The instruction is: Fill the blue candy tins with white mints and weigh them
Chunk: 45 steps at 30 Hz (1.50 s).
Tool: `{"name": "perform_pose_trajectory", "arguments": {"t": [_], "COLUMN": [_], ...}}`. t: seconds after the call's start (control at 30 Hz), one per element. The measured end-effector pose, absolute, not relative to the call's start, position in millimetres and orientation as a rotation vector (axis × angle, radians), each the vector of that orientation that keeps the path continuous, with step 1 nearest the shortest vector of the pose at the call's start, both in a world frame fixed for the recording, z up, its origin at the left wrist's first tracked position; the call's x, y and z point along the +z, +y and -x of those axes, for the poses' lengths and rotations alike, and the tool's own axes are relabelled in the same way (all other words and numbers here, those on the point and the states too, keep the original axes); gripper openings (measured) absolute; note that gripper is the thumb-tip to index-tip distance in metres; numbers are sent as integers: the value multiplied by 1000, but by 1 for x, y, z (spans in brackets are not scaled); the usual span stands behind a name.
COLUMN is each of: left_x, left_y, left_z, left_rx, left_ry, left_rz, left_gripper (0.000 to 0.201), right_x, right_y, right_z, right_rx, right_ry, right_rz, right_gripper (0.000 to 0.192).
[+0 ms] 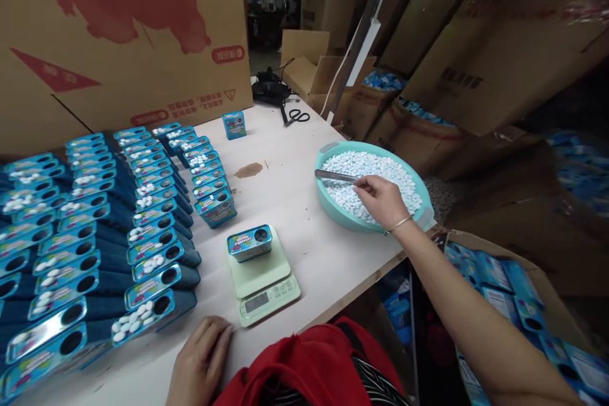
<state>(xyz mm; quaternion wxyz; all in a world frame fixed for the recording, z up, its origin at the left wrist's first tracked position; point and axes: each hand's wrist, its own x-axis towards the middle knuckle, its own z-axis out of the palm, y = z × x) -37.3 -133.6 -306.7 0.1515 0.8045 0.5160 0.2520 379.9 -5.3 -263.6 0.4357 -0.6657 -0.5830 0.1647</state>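
My right hand point(384, 202) pinches a long grey metal spoon-like utensil point(335, 175) over a turquoise basin point(328, 203). Small white candies point(375, 168) fill the basin. The utensil lies sideways, and my fingers cover its right end. On the table edge rests my left hand point(200, 355), fingers loosely bent, with nothing seen in it. Near it is a pale green kitchen scale point(280, 292), its display too dim to read. A blue candy tin point(248, 243) stands on the scale's platform, its round top hole looking dark.
Rows of blue tins point(157, 263) cover the table's left side, many with white candies on top. One tin point(233, 125) stands alone farther back, left of black scissors point(297, 117). A large carton point(124, 32) walls the back left. An open box of tins point(509, 285) sits low right.
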Motion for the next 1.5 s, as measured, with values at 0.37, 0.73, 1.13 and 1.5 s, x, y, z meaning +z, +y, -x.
{"name": "perform_pose_trajectory", "arguments": {"t": [0.37,0.73,1.13,1.5], "left_x": [-312,-316,-317,-316], "left_y": [-140,-139,-136,-135], "left_z": [35,31,27,27], "left_rx": [717,664,673,668], "left_ry": [1496,1518,1547,1571], "left_rz": [-2245,-2112,-2088,-2126], "left_gripper": [17,14,11,13], "right_x": [-211,-291,-293,-243], "right_y": [-15,-47,-70,-35], "right_z": [-231,-276,-273,-221], "right_rx": [951,1765,1598,891], "right_ry": [-1845,-343,-645,-1468], "right_rz": [1019,1030,1218,1059], "right_gripper": [12,15,24,14]}}
